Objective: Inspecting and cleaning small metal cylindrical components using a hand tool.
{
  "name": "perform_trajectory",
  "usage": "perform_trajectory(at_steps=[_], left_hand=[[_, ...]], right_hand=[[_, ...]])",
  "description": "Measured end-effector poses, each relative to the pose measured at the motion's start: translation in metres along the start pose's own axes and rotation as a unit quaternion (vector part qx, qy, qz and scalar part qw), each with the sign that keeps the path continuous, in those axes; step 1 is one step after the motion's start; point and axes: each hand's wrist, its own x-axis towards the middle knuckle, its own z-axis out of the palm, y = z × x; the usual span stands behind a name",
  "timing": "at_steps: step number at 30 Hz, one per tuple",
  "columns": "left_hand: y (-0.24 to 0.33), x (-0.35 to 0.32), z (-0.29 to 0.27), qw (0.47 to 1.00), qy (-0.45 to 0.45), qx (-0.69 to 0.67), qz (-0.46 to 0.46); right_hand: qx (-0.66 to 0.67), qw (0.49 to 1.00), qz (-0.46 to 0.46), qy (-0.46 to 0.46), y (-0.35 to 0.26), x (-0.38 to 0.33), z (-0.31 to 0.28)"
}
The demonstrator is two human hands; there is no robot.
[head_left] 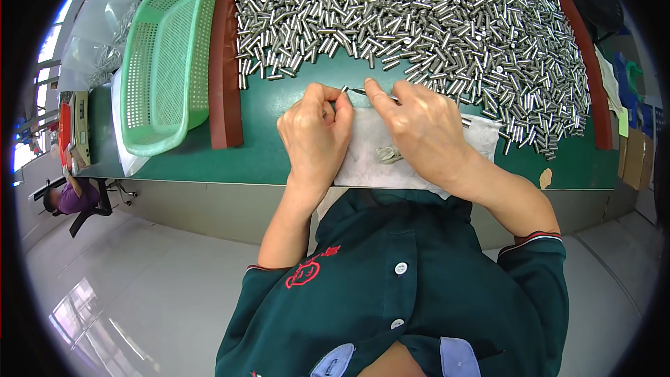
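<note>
Between the thumb and fingertips of my left hand [317, 129] is a small shiny metal pin [344, 89]. My right hand [427, 126] grips a thin, dark, pointed tool [358, 91], its index finger lying along the top. The tool's tip points left at the pin; whether they touch is too small to tell. Both hands are over a white cloth [363, 136] at the table's front edge. On this cloth lies a crumpled, pale greenish-grey bit of material [389, 155]. A large spread of similar metal pins [419, 21] covers the table beyond my hands.
Reddish-brown bars [225, 63] border the pins left and right on the green table [265, 160]. A light green plastic basket [167, 63] stands left, near clear bags [98, 49] of metal parts. Cardboard boxes [634, 157] are far right. A person in purple [77, 195] sits far left.
</note>
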Motion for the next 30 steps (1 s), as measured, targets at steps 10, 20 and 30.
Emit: perform_trajectory(at_steps=[10, 20, 30], left_hand=[[0.000, 0.000, 0.001, 1.000, 0.015, 0.006, 0.014], [0.002, -0.001, -0.001, 1.000, 0.006, 0.024, 0.013], [-0.004, 0.005, -0.017, 0.881, -0.051, -0.422, -0.210]], right_hand=[[0.007, 1.000, 0.004, 0.012, 0.001, 0.001, 0.001], [0.009, 1.000, 0.001, 0.006, 0.001, 0.002, 0.001], [0.108, 0.991, 0.042, 0.070, 0.009, 0.009, -0.006]])
